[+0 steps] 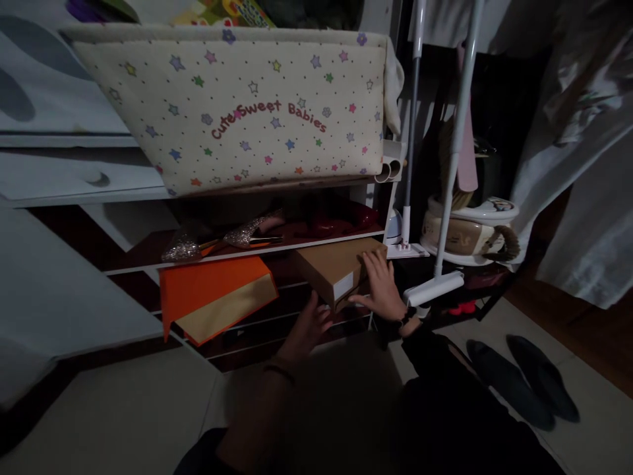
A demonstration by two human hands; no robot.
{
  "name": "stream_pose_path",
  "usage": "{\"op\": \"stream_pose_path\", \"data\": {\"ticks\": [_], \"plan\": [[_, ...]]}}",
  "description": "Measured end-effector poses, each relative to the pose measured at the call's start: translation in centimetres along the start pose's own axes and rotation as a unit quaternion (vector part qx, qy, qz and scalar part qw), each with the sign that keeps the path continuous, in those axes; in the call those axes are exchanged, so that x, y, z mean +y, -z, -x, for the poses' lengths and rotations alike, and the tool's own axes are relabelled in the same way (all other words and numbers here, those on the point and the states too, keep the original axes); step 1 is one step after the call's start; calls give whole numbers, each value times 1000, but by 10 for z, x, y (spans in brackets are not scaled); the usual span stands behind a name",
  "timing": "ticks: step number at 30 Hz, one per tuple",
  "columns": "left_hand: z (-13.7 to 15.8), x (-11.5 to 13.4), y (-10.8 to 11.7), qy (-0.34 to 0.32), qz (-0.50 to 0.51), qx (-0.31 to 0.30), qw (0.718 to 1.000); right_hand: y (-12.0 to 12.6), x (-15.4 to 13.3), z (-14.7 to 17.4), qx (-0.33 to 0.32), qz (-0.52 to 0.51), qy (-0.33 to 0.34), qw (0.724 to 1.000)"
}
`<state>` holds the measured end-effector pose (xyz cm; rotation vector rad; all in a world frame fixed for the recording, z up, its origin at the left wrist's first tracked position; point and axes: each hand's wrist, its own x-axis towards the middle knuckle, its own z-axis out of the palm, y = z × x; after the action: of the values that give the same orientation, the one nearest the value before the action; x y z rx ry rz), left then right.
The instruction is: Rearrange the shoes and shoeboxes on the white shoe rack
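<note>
A brown cardboard shoe box (333, 260) with a white label on its front end juts out of the shoe rack, below the shelf with the shoes. My right hand (380, 287) grips its right side, fingers over the top and thumb at the front edge. Close under the box's front left corner is my left hand (309, 326), its thumb and fingers apart; whether they touch the box I cannot tell. Left of it, an orange box (217, 284) with a tan panel also sticks out, tilted.
On the rack shelf (297, 245) are glittery heels (242, 232) and dark red shoes (321, 224). Above stands a star-patterned fabric bin (267, 86). To the right are a white-handled roller mop (435, 288), a flat mop (408, 249) and dark slippers (509, 382) on the floor.
</note>
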<state>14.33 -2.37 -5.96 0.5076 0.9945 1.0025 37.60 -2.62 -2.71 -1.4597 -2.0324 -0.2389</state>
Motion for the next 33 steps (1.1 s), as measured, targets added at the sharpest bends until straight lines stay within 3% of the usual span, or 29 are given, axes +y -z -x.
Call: {"op": "stream_pose_path", "data": {"ticks": [4, 8, 15, 22, 28, 33], "plan": [[0, 0, -10, 21, 77, -73, 994, -12, -9, 4, -38, 45, 37, 998], [7, 6, -5, 17, 96, -31, 995, -7, -20, 10, -45, 62, 59, 995], [25, 5, 8, 13, 51, -33, 998, -12, -33, 28, -61, 80, 150, 984], [46, -8, 34, 32, 43, -87, 995, -28, -51, 46, 24, 83, 205, 975], [50, -1, 43, 9, 129, -138, 982, -1, -89, 71, 107, 66, 236, 963], [54, 9, 44, -5, 166, -94, 982, 38, -114, 111, 131, 23, 203, 970]]}}
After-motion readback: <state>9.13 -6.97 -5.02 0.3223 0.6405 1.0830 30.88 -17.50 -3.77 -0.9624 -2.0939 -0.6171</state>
